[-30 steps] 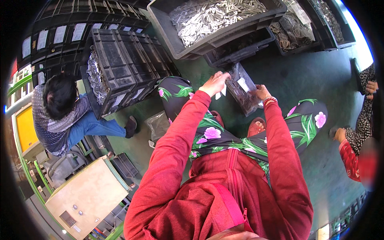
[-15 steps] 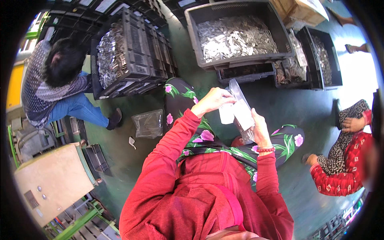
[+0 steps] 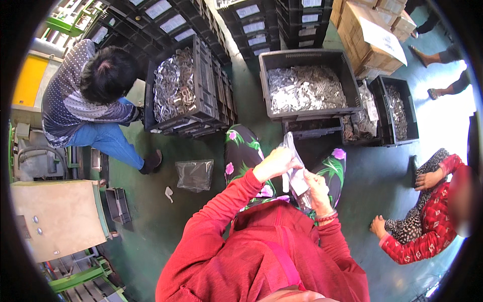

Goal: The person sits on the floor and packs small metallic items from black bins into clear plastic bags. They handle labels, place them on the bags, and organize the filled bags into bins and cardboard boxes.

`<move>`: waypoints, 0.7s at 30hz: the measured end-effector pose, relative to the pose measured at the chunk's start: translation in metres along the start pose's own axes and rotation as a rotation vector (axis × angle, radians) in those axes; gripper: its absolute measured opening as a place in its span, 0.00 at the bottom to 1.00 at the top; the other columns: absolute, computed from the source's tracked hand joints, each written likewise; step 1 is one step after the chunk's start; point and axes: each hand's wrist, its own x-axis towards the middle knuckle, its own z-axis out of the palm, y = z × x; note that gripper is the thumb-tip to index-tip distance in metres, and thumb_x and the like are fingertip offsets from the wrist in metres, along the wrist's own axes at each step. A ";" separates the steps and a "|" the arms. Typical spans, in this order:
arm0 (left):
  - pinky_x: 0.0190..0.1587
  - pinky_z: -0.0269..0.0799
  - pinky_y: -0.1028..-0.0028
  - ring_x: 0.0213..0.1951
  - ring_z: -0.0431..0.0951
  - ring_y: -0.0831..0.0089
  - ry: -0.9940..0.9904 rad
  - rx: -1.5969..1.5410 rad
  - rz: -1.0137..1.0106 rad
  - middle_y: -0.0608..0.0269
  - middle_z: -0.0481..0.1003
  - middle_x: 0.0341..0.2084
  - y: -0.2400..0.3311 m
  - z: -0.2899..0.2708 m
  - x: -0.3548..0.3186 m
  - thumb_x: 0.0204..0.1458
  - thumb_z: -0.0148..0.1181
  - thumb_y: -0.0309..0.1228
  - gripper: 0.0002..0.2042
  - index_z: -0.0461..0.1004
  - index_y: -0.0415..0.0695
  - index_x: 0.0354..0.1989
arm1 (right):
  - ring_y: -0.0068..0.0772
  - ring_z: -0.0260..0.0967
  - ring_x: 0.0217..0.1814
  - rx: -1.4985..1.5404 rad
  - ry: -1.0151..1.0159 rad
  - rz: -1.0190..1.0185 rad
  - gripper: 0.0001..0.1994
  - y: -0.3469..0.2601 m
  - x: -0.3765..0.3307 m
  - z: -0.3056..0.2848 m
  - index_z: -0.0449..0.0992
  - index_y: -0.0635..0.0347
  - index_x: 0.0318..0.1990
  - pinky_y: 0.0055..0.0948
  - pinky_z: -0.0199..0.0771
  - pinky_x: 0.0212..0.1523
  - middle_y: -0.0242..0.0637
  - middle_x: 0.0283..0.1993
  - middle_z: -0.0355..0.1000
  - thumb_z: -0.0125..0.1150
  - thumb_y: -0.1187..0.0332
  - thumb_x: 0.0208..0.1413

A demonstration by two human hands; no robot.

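Over my lap, a clear plastic bag [image 3: 305,203] slants between my hands, with small metal pieces seemingly in its lower end. My right hand [image 3: 318,194] grips it along its right side, thumb on the front. A white label [image 3: 299,182] shows on the bag between both hands. My left hand [image 3: 274,164] is closed, its fingertips pinched at the upper part of the bag. Beneath those fingers hangs a narrow white strip [image 3: 286,182]; whether it is also pinched, I cannot make out.
Ahead stands a black crate [image 3: 309,113] of shiny metal parts, with further crates [image 3: 405,138] and a carton [image 3: 375,55] to its right. At left, a person [image 3: 108,75] sits by stacked crates [image 3: 206,75]. Another person [image 3: 422,221] sits at right. A plastic bag [image 3: 194,175] lies on the floor.
The view has tilted up, showing more crates at the back. My hands have come closer together on the bag, and the white piece near my left fingers now looks narrower.
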 end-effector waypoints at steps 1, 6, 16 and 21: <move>0.22 0.66 0.65 0.16 0.72 0.62 0.013 -0.039 0.121 0.46 0.70 0.13 -0.014 0.005 -0.002 0.44 0.63 0.41 0.18 0.74 0.33 0.21 | 0.19 0.71 0.32 -0.014 -0.002 -0.035 0.14 0.000 -0.003 0.006 0.75 0.68 0.40 0.20 0.71 0.35 0.31 0.34 0.74 0.55 0.63 0.57; 0.24 0.64 0.64 0.22 0.72 0.59 0.039 -0.161 0.238 0.49 0.69 0.17 0.004 -0.022 0.000 0.47 0.62 0.36 0.13 0.73 0.35 0.26 | 0.22 0.71 0.33 0.016 0.013 -0.002 0.14 -0.038 -0.012 0.020 0.74 0.69 0.40 0.21 0.71 0.35 0.34 0.34 0.74 0.54 0.64 0.57; 0.38 0.72 0.70 0.36 0.73 0.62 0.726 0.485 0.691 0.57 0.69 0.32 0.056 -0.124 0.084 0.47 0.54 0.25 0.08 0.72 0.37 0.37 | 0.31 0.74 0.36 0.167 -0.220 -0.065 0.14 -0.202 0.096 0.063 0.73 0.64 0.42 0.31 0.75 0.42 0.39 0.38 0.75 0.51 0.61 0.58; 0.36 0.74 0.71 0.35 0.73 0.65 0.827 0.693 0.850 0.59 0.68 0.31 0.033 -0.176 0.112 0.44 0.57 0.27 0.10 0.73 0.43 0.37 | 0.41 0.74 0.42 0.320 -0.441 0.186 0.16 -0.248 0.131 0.088 0.74 0.65 0.43 0.42 0.71 0.50 0.44 0.42 0.75 0.53 0.60 0.55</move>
